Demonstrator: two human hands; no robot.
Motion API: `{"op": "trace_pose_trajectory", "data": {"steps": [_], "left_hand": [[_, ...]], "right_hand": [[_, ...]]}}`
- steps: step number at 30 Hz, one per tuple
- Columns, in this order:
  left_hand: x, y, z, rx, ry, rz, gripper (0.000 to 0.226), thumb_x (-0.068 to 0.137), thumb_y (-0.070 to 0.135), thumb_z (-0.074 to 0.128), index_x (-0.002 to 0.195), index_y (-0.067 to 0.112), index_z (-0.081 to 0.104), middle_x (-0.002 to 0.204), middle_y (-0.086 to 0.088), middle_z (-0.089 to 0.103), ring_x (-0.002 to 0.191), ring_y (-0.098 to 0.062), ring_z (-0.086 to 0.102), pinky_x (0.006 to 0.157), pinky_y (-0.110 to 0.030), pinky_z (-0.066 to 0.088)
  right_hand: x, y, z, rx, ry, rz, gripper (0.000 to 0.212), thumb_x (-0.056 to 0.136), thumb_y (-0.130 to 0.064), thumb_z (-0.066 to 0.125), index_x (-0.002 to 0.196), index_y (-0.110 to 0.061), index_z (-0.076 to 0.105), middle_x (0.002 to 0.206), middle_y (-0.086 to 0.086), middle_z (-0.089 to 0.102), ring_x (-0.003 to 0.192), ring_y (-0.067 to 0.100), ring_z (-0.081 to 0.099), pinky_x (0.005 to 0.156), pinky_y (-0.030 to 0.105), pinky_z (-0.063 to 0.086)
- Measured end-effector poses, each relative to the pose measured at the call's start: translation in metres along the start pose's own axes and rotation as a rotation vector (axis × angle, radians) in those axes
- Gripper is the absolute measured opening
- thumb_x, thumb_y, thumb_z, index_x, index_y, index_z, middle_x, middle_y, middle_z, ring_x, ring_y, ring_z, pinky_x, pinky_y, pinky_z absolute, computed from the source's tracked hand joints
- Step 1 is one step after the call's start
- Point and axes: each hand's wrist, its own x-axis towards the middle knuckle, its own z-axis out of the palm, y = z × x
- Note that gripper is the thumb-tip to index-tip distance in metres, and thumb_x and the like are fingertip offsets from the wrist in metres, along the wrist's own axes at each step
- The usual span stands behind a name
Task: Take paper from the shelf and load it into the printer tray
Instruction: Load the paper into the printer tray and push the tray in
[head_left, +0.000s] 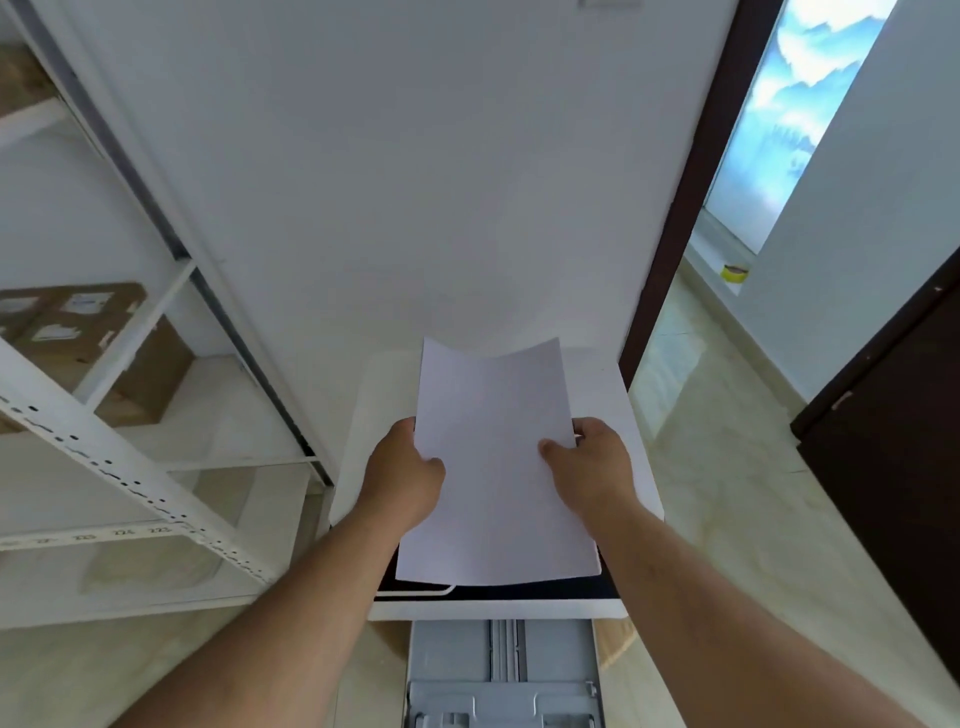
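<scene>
I hold a thin stack of white paper (493, 457) above the white printer (628, 447), its far edge curling upward. My left hand (402, 470) grips the paper's left edge, thumb on top. On the right edge sits my right hand (592, 467), thumb also pressed on the sheet. Below the printer's front, the grey paper tray (457, 660) is pulled out toward me, with no paper visible in it. The white metal shelf (78, 431) stands at the left.
Cardboard boxes (104, 343) rest on the shelf at the left. A white wall rises behind the printer. A dark door frame (691, 208) and an open doorway lie to the right, with a dark door (893, 467) at the far right and pale tiled floor between.
</scene>
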Motion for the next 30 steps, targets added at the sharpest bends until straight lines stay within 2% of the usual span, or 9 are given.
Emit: {"op": "trace_pose_trajectory", "data": {"steps": [3, 7, 11, 14, 17, 20, 24, 27, 30], "left_hand": [[0.005, -0.010, -0.002, 0.126, -0.017, -0.008, 0.040, 0.094, 0.010, 0.059, 0.133, 0.013, 0.052, 0.112, 0.000, 0.060, 0.100, -0.024, 0.062, 0.073, -0.028, 0.047], [-0.003, -0.029, -0.010, 0.199, -0.030, -0.058, 0.058, 0.097, 0.021, 0.062, 0.151, 0.012, 0.042, 0.143, -0.009, 0.056, 0.127, -0.027, 0.057, 0.102, -0.036, 0.047], [-0.019, -0.044, -0.018, 0.134, -0.044, -0.100, 0.055, 0.098, 0.022, 0.062, 0.150, 0.015, 0.047, 0.145, -0.006, 0.056, 0.127, -0.022, 0.057, 0.098, -0.029, 0.042], [-0.028, -0.050, -0.021, 0.063, -0.027, -0.124, 0.048, 0.097, 0.018, 0.062, 0.144, 0.014, 0.053, 0.136, -0.005, 0.062, 0.115, -0.020, 0.060, 0.093, -0.027, 0.040], [-0.036, -0.054, -0.026, 0.029, -0.009, -0.150, 0.039, 0.095, 0.016, 0.062, 0.135, 0.014, 0.060, 0.123, -0.003, 0.066, 0.108, -0.019, 0.062, 0.091, -0.028, 0.042], [-0.041, -0.060, -0.036, 0.027, 0.027, -0.199, 0.030, 0.094, 0.013, 0.058, 0.123, 0.020, 0.064, 0.113, 0.000, 0.068, 0.102, -0.019, 0.065, 0.090, -0.033, 0.051], [-0.049, -0.070, -0.043, -0.092, 0.054, -0.281, 0.019, 0.091, 0.009, 0.060, 0.098, 0.027, 0.065, 0.109, -0.005, 0.072, 0.097, -0.023, 0.072, 0.090, -0.047, 0.061], [-0.059, -0.077, -0.036, -0.189, 0.025, -0.320, 0.018, 0.095, 0.003, 0.060, 0.099, 0.019, 0.069, 0.103, -0.007, 0.076, 0.093, -0.021, 0.074, 0.090, -0.046, 0.062], [-0.062, -0.079, -0.027, -0.212, 0.005, -0.320, 0.019, 0.094, 0.004, 0.061, 0.099, 0.017, 0.073, 0.098, -0.005, 0.078, 0.091, -0.019, 0.075, 0.090, -0.044, 0.062]], "right_hand": [[0.000, 0.007, -0.001, -0.043, 0.004, 0.017, 0.050, 0.098, -0.023, 0.065, 0.146, -0.014, 0.054, 0.119, 0.002, 0.072, 0.104, 0.022, 0.067, 0.092, 0.033, 0.052], [-0.004, 0.021, -0.014, -0.093, 0.023, 0.041, 0.044, 0.099, -0.026, 0.064, 0.141, -0.014, 0.059, 0.122, -0.002, 0.071, 0.112, 0.021, 0.065, 0.095, 0.032, 0.049], [-0.014, 0.033, -0.022, -0.092, 0.021, 0.059, 0.039, 0.098, -0.026, 0.064, 0.135, -0.015, 0.063, 0.115, -0.004, 0.071, 0.103, 0.019, 0.065, 0.087, 0.030, 0.047], [-0.027, 0.040, -0.026, -0.118, 0.019, 0.073, 0.036, 0.096, -0.026, 0.063, 0.131, -0.019, 0.065, 0.105, -0.010, 0.070, 0.101, 0.019, 0.067, 0.092, 0.039, 0.056], [-0.038, 0.048, -0.027, -0.155, 0.021, 0.100, 0.033, 0.093, -0.029, 0.063, 0.125, -0.021, 0.067, 0.114, -0.004, 0.074, 0.107, 0.022, 0.069, 0.098, 0.041, 0.056], [-0.041, 0.060, -0.027, -0.154, 0.020, 0.117, 0.020, 0.091, -0.029, 0.065, 0.109, -0.022, 0.070, 0.105, -0.003, 0.077, 0.102, 0.024, 0.072, 0.094, 0.042, 0.058], [-0.047, 0.062, -0.029, -0.268, 0.020, 0.098, 0.014, 0.092, -0.025, 0.058, 0.085, -0.019, 0.069, 0.081, 0.000, 0.075, 0.078, 0.025, 0.073, 0.074, 0.038, 0.061], [-0.052, 0.066, -0.030, -0.305, 0.028, 0.112, 0.022, 0.087, -0.016, 0.050, 0.070, -0.012, 0.065, 0.061, 0.001, 0.070, 0.055, 0.026, 0.063, 0.057, 0.034, 0.054], [-0.059, 0.065, -0.023, -0.332, -0.031, 0.138, 0.031, 0.084, -0.012, 0.050, 0.054, -0.014, 0.051, 0.042, -0.006, 0.051, 0.047, 0.020, 0.046, 0.051, 0.025, 0.038]]}}
